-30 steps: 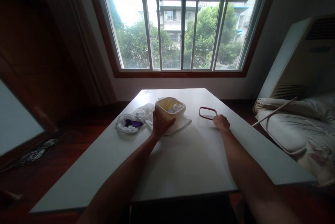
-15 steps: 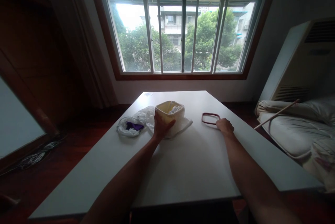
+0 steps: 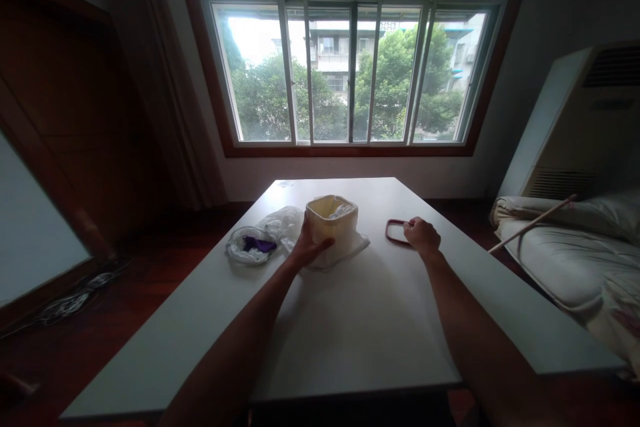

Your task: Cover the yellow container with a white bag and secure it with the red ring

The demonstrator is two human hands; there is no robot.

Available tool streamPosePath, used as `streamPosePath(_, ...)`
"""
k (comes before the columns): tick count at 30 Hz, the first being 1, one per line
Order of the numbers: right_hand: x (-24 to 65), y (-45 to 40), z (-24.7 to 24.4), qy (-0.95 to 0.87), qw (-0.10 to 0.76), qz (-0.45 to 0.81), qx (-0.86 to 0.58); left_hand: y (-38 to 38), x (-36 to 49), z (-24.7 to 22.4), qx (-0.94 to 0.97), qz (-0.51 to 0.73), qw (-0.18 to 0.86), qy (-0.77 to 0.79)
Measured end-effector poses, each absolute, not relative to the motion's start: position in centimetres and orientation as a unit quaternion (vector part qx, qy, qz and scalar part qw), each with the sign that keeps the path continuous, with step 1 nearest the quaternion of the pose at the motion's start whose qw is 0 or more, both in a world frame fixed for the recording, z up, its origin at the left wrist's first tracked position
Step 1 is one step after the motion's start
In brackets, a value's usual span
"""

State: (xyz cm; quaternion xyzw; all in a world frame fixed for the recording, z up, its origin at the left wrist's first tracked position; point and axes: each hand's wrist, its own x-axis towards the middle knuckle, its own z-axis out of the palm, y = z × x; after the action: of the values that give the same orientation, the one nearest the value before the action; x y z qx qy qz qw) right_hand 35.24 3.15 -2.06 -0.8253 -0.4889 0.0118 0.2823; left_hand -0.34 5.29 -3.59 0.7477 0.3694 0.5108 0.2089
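A small square bin [image 3: 334, 234] in pale yellow, with a thin white plastic bag about it, stands on the white table [image 3: 350, 320]. My left hand [image 3: 311, 247] is closed on its left side, thumb across the front and fingers largely hidden behind. To the right, my right hand [image 3: 423, 236] is closed at a brown rounded-square ring [image 3: 393, 232]. The ring's right part is hidden under the hand. Crumpled clear plastic [image 3: 285, 224] lies left of the bin, beside a round bundle of clear plastic [image 3: 239, 250] with a purple piece [image 3: 259, 244] in it.
A padded, pale-covered piece of furniture [image 3: 545, 247] stands right of the table, with a thin stick [image 3: 533, 222] across it. Behind it rises a tall floor unit with vents [image 3: 565, 120]. Cables [image 3: 75, 297] lie on the floor at left. A window [image 3: 350, 74] faces me.
My right hand has moved a little to the left and up, covering more of the ring. My left hand stays on the bin. The whole view has shifted slightly.
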Motion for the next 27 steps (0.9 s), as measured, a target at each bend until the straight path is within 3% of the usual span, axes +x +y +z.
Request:
streamPosePath(3,33.4,3.2,-2.2,-0.586,0.324,0.024,-0.742,5.0,-2.3,-2.5,0.787,0.427,0.209,0.392)
streamPosePath(6,31.3,3.1,-3.2,-0.690,0.330,0.073,-0.640,4.6,-4.4,-1.8,0.793,0.306,0.144,0.507)
streamPosePath(12,27.6,3.1,-5.1,-0.740,0.324,0.162,-0.566,3.9,-5.6,-2.2,0.758,0.114,0.065,0.639)
streamPosePath(22,25.7,4.2,-5.6,-0.671,0.426,0.301,-0.527,4.8,-4.0,-2.9,0.739,0.123,0.050,0.660)
streamPosePath(27,26.5,4.0,-4.7,-0.647,0.484,0.256,-0.530,4.7,-4.0,-1.7,0.714,0.166,0.017,0.680)
